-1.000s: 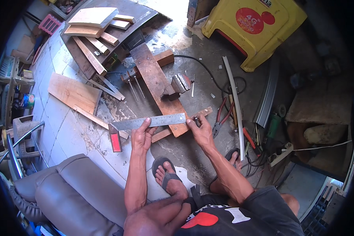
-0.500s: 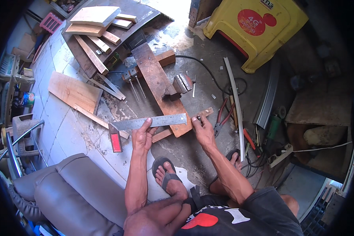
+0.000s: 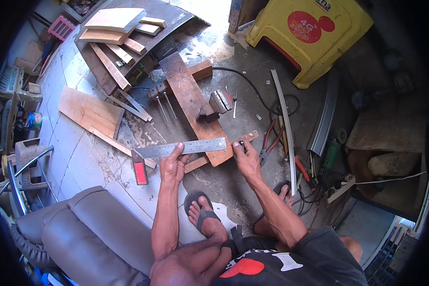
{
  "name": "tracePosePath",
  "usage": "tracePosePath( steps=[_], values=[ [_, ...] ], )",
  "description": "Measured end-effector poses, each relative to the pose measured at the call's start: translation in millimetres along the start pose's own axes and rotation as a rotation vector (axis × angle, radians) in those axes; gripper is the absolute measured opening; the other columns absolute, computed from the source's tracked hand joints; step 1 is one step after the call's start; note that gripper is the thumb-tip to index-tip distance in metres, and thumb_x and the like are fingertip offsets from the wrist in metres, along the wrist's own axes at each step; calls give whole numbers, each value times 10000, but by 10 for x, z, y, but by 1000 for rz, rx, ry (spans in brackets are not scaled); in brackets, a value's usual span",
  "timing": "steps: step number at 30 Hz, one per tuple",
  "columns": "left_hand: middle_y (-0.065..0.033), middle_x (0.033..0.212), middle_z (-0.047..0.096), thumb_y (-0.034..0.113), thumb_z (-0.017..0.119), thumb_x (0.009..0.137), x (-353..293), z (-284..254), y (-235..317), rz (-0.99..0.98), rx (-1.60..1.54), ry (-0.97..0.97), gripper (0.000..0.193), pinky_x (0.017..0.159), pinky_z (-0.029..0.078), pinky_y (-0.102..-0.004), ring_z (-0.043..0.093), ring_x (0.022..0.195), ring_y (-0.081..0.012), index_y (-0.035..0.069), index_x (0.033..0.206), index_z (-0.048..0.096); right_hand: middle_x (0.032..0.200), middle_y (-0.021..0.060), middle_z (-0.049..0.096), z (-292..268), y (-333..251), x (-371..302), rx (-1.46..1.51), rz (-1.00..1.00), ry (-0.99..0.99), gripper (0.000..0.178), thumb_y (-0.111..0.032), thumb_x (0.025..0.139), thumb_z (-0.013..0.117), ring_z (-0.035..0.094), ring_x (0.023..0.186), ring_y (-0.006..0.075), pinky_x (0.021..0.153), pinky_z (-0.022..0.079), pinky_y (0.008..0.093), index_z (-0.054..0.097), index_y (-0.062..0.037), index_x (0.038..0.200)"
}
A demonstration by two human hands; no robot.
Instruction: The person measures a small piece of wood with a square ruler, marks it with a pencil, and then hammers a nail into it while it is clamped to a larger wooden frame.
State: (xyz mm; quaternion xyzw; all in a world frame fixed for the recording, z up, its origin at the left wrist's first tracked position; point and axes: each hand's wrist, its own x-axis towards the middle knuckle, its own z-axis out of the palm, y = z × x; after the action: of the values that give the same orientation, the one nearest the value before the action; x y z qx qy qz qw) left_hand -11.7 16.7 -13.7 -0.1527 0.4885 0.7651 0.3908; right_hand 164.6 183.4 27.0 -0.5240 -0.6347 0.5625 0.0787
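Note:
My left hand (image 3: 173, 167) is closed on a try square, its thumb pressed on the steel blade (image 3: 200, 146). The square's red-and-dark handle (image 3: 140, 170) hangs at the left end of the blade. The blade's right end lies over the near end of a low wooden bench (image 3: 190, 102). To the right of that end is my right hand (image 3: 247, 157), fingers pinched around something small and dark that I cannot make out. Just past those fingertips shows the end of the bench's wooden crosspiece (image 3: 250, 136). A small metal vise (image 3: 220, 102) is fixed on the bench.
Cut boards (image 3: 112, 21) are stacked on a dark table at the far left; a wide board (image 3: 91, 110) lies on the tiles. Red-handled pliers (image 3: 267, 145), a long pale strip (image 3: 285, 128) and a green power tool (image 3: 331, 155) lie right. A yellow stool (image 3: 314, 38) stands far right.

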Motion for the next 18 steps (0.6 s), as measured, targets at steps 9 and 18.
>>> tracePosePath(
  steps=[9, 18],
  values=[
    [-140, 1028, 710, 57, 737, 925, -18, 13, -11, 25, 12, 15, 222, 864, 632, -444, 734, 950, -290, -21, 1105, 634, 836, 146, 707, -83, -157, -38, -23, -77, 81, 425, -375, 1072, 509, 693, 792, 255, 756, 525, 398, 690, 9, 1078],
    [-140, 1027, 711, 59, 735, 928, -18, 44, -19, 51, 26, 1, 213, 864, 631, -447, 733, 945, -287, -24, 1098, 637, 861, 124, 737, -11, -147, -62, -58, -402, 103, 315, -250, 1078, 541, 718, 779, 171, 714, 563, 325, 691, 27, 1071]
  ],
)
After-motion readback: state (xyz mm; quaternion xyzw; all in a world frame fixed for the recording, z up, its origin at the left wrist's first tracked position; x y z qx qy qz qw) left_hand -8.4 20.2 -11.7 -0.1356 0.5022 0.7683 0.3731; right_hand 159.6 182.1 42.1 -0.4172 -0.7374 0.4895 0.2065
